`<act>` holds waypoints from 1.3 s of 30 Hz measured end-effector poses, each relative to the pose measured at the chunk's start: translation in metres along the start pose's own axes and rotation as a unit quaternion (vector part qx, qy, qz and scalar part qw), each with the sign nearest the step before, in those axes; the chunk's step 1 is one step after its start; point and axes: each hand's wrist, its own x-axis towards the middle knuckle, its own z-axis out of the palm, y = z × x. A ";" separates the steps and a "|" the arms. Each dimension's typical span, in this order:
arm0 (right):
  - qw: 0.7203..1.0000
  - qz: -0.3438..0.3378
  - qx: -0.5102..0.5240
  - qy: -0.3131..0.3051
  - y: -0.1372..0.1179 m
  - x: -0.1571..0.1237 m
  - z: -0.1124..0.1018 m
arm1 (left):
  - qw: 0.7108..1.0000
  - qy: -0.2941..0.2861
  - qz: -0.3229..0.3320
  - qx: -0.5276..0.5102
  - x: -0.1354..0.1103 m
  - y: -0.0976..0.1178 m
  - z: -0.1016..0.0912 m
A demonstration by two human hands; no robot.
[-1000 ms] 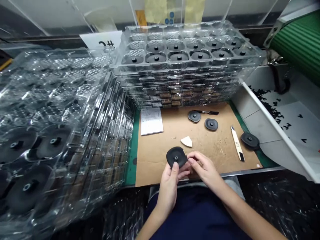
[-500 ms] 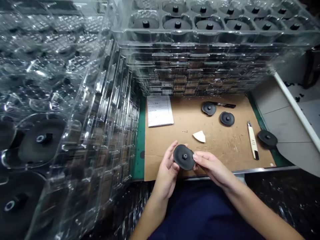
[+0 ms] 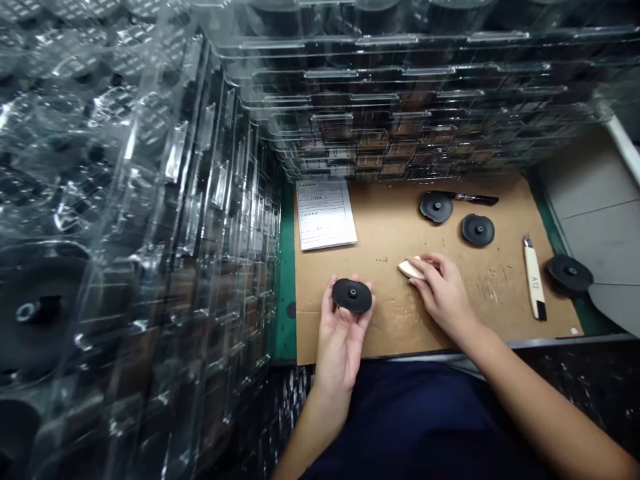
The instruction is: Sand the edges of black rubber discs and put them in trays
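Observation:
My left hand (image 3: 343, 330) is closed round a black round disc (image 3: 352, 295) with a small hub at its middle, facing up. The fingers wrap its rim from below and behind. To the right, my right hand (image 3: 440, 290) pinches a small cream wedge-shaped piece (image 3: 411, 269) at the cardboard sheet; whether it touches the sheet I cannot tell. Farther back on the cardboard lie two similar dark parts, one notched disc (image 3: 437, 207) and another disc (image 3: 478, 230). Another such disc (image 3: 570, 275) sits at the right edge.
Stacked clear plastic trays (image 3: 380, 100) rise behind the cardboard (image 3: 385, 320), and more trays (image 3: 190, 220) tower at the left. A printed paper (image 3: 327, 217) lies back left. A black pen (image 3: 470, 198) and a cream-handled utility knife (image 3: 534, 280) lie to the right.
My right hand has left the black disc and moved right to grip the cream wedge from the cardboard. My left hand keeps the disc alone. The view has tilted down.

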 end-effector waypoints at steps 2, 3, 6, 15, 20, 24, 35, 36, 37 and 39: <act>1.000 0.000 0.015 -0.004 -0.003 0.005 0.002 | 1.000 0.005 0.014 0.005 0.003 -0.004 -0.002; 1.000 -0.001 0.023 -0.011 -0.005 0.008 0.002 | 1.000 0.009 0.020 0.007 0.005 -0.007 -0.004; 0.998 0.013 0.053 -0.034 -0.012 0.015 -0.001 | 0.999 0.023 0.031 0.014 0.010 -0.014 -0.007; 0.966 0.049 0.215 -0.138 -0.057 0.026 -0.005 | 0.996 0.033 0.067 0.047 0.016 -0.021 -0.007; 0.961 0.038 0.220 -0.161 -0.079 0.017 -0.005 | 0.997 0.030 0.047 0.052 0.016 -0.021 -0.008; 0.971 0.038 0.194 -0.135 -0.075 0.016 -0.004 | 0.995 0.035 0.062 0.062 0.017 -0.022 -0.008; 0.968 0.019 0.214 -0.127 -0.076 0.011 -0.002 | 0.997 0.037 0.042 0.061 0.016 -0.018 -0.005; 0.966 0.013 0.221 -0.133 -0.076 0.010 -0.002 | 0.997 0.032 0.036 0.058 0.016 -0.018 -0.005; 0.965 0.013 0.223 -0.134 -0.076 0.010 -0.002 | 0.997 0.030 0.035 0.057 0.016 -0.018 -0.005; 0.968 0.029 0.213 -0.125 -0.074 0.011 -0.001 | 0.996 0.032 0.050 0.065 0.016 -0.018 -0.006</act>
